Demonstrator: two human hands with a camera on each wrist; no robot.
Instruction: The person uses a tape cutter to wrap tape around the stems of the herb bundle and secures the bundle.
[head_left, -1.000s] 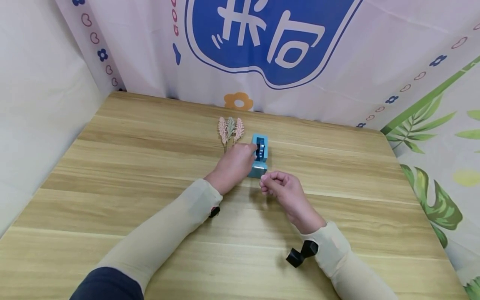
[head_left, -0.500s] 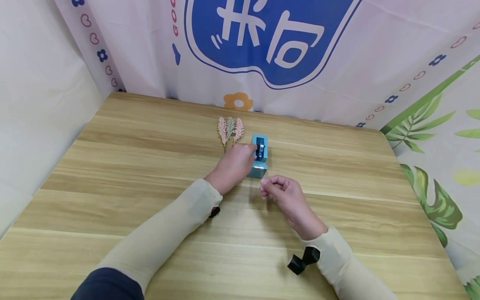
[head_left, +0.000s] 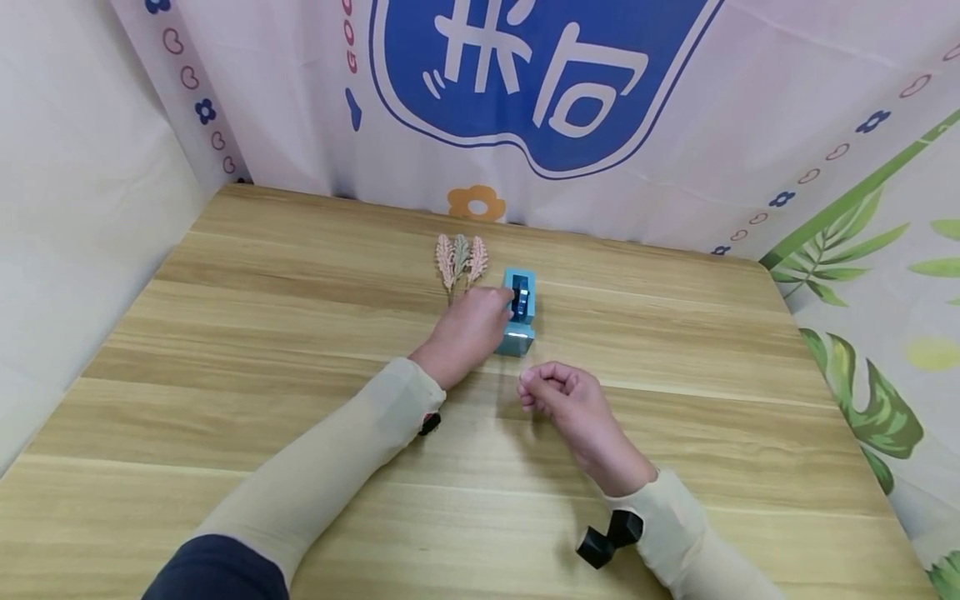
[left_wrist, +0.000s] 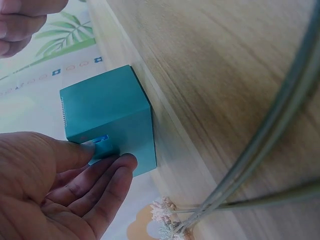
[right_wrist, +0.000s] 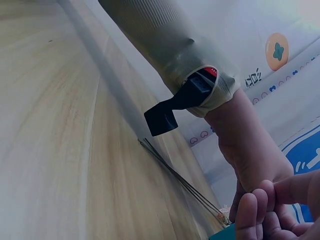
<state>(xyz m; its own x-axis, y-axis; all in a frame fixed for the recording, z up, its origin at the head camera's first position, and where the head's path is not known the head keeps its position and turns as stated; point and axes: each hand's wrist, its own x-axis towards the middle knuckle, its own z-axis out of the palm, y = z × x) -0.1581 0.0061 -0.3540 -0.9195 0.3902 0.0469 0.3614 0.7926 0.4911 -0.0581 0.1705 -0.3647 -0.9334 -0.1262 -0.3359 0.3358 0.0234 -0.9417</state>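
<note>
A teal tape dispenser (head_left: 516, 342) stands on the wooden table with a blue-looking tape roll in its slot. My left hand (head_left: 467, 329) grips its left side; in the left wrist view the thumb and curled fingers hold the dispenser (left_wrist: 107, 107) near the roll. Just in front of its near end, my right hand (head_left: 567, 406) has thumb and index finger pinched together, apart from the dispenser. A faint clear strip of tape seems to run between them, too thin to see well. The pinching fingertips (right_wrist: 265, 192) show at the right wrist view's lower right.
Artificial flower sprigs (head_left: 461, 257), pink and grey-green, lie left of the dispenser, their stems (right_wrist: 182, 182) partly behind the left hand. A printed curtain (head_left: 300, 125) hangs along the table's back edge. Black wrist mounts (head_left: 609, 540) stick out from the sleeves.
My right hand has drawn back a little toward the near side, away from the dispenser, still pinching. The left hand, dispenser and flowers have stayed put.
</note>
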